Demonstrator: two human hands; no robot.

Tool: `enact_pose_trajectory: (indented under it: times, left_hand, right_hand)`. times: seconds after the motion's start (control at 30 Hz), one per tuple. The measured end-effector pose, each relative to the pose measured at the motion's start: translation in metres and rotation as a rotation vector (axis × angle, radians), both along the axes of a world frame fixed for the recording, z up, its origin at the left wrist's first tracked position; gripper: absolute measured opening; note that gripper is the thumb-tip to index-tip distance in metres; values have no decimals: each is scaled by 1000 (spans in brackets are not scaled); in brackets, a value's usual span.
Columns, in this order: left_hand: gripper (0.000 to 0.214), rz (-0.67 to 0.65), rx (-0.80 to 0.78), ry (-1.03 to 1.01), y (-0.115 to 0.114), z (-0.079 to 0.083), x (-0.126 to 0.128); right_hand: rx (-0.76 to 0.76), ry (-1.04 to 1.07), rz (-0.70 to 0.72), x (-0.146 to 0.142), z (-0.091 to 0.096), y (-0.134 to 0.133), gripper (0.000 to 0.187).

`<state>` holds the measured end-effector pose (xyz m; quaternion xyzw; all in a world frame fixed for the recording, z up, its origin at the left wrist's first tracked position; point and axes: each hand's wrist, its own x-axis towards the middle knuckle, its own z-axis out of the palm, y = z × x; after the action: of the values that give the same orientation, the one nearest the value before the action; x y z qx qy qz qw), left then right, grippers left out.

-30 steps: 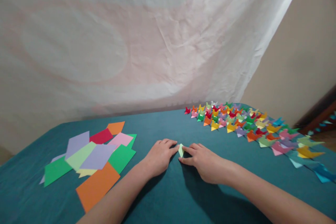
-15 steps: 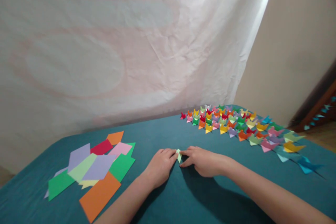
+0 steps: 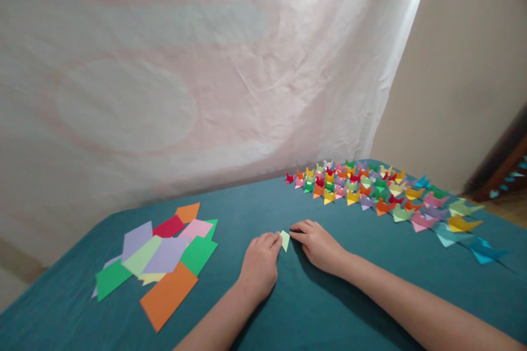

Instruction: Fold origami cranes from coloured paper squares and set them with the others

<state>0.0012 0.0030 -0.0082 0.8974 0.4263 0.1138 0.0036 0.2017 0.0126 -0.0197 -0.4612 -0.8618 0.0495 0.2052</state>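
Observation:
A small pale green folded paper (image 3: 285,241) lies on the teal tablecloth, its lower end narrowing to a point. My left hand (image 3: 260,263) holds its left edge down, fingers close together and fingertips over the paper's side. Just right of the paper is my right hand (image 3: 320,245), fingers stretched toward it and the fingertips by its right corner. I see a sliver of cloth between those fingertips and the paper, and nothing is held in that hand.
Loose coloured paper sheets overlap at the left, with an orange sheet (image 3: 168,296) nearest me and a red one (image 3: 168,228) farther back. Rows of small folded paper birds (image 3: 353,197) stand at the right, a blue one (image 3: 483,250) nearest. A pale curtain (image 3: 230,104) hangs behind the table.
My right fingers have drawn back slightly from the paper, and its top now looks flatter where a point stood before. The left hand stays on its edge. The view has shifted slightly.

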Motion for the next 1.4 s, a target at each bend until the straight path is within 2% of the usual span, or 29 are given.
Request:
enact_pose_trajectory:
  times: [0.3, 0.57, 0.87, 1.07, 1.4]
  left_hand:
    - [37, -44, 15, -66, 4, 4, -3]
    - [33, -114, 53, 6, 0, 10, 0]
    - [33, -116, 85, -93, 1, -1, -4]
    - [33, -117, 107, -128, 2, -3, -6]
    - [34, -155, 53, -189, 5, -2, -7]
  right_hand:
    - [34, 77, 4, 1, -4, -2, 44]
    - [35, 126, 9, 0, -7, 1, 42]
    - [45, 251, 30, 0, -17, 6, 38]
    - [13, 326, 47, -5, -12, 4, 39]
    - [0, 201, 115, -11, -8, -4, 45]
